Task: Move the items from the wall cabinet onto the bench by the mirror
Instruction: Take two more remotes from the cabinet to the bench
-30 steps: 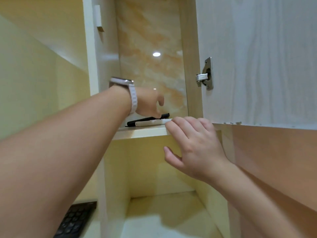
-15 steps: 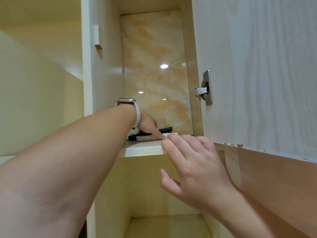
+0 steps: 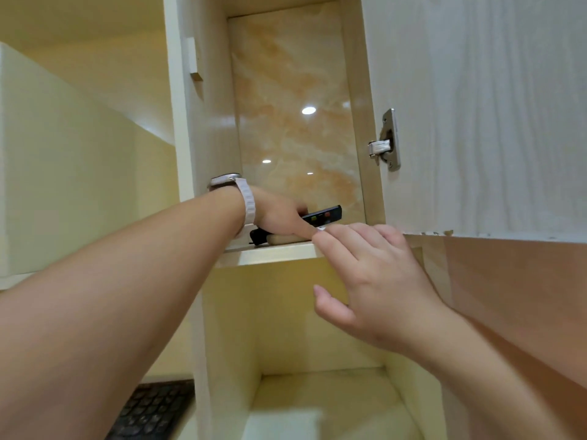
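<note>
My left hand [image 3: 279,217] pressing on a slim black remote [image 3: 324,216] with coloured buttons, white bar [image 3: 282,238] beneath, shelf [image 3: 273,253] edge, right hand [image 3: 374,281] spread, fingertips touching.

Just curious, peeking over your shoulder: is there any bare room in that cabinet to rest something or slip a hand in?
The lower compartment's floor looks bare. The upper shelf is crowded at its front edge: left hand, right hand, black remote, white item.
</note>
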